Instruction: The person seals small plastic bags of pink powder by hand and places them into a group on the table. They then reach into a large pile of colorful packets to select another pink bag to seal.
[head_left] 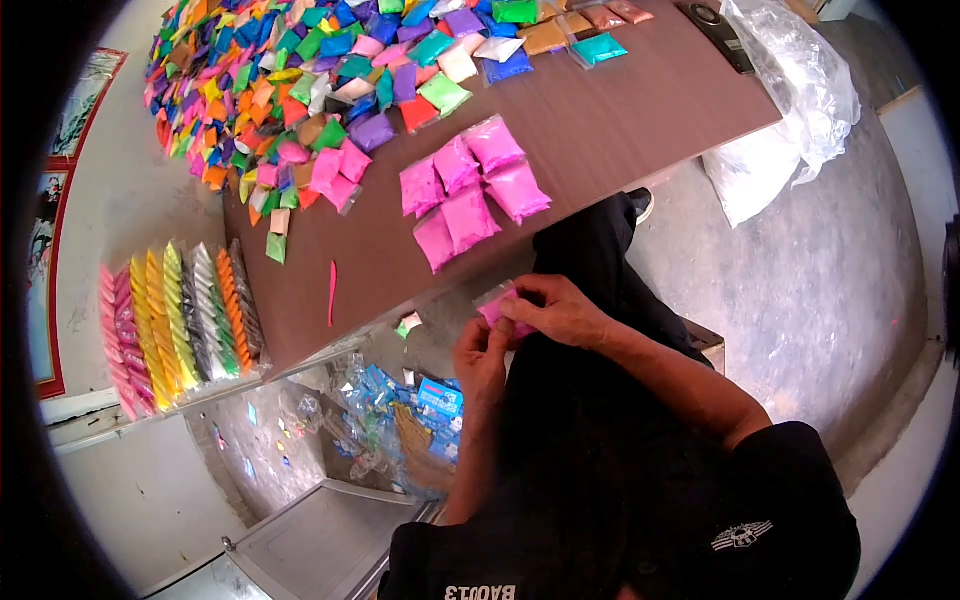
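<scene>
Over my lap, just off the table's front edge, a small clear packet of pink material (pixel 497 305) is held between both hands. My left hand (pixel 482 358) pinches its lower side with thumb and fingers. From the right, my right hand (pixel 553 308) grips the packet's upper side, its fingers closed. On the brown table (pixel 370 255), beyond my hands, several pink packets (pixel 468 218) lie in two touching rows. A pink plastic tool (pixel 332 293) rests to their left.
A large pile of colourful packets (pixel 300 80) covers the table's far left. Twisted coloured packs (pixel 180 325) lie at the left end. A dark phone-like object (pixel 718 36) and a clear plastic bag (pixel 790 90) are at the far right. Wrappers (pixel 415 425) lie below the table.
</scene>
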